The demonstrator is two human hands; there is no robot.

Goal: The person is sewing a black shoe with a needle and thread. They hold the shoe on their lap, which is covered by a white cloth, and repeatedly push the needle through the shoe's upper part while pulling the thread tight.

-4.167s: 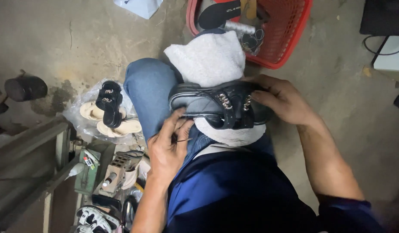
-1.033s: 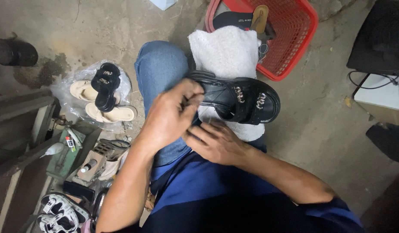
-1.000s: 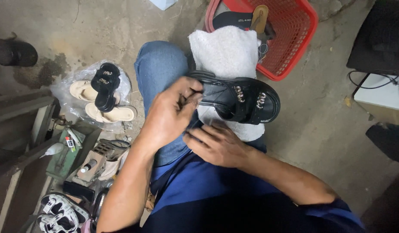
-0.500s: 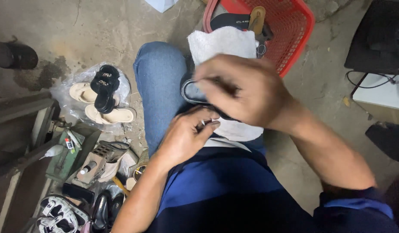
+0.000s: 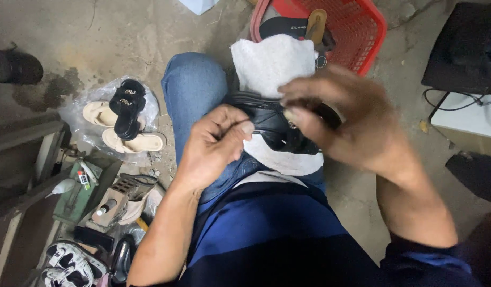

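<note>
The left hand (image 5: 216, 141) is curled, its fingertips pinched against the near edge of a black sandal (image 5: 272, 125) that lies across a white cloth (image 5: 269, 66) on the person's lap. The right hand (image 5: 344, 114), blurred, hovers over the sandal's far end with fingers loosely bent; whether it grips anything cannot be told. Beyond the knees stands a red plastic basket (image 5: 370, 24) holding footwear. On the concrete floor to the left, beige and black sandals (image 5: 123, 119) rest on a clear plastic bag.
</note>
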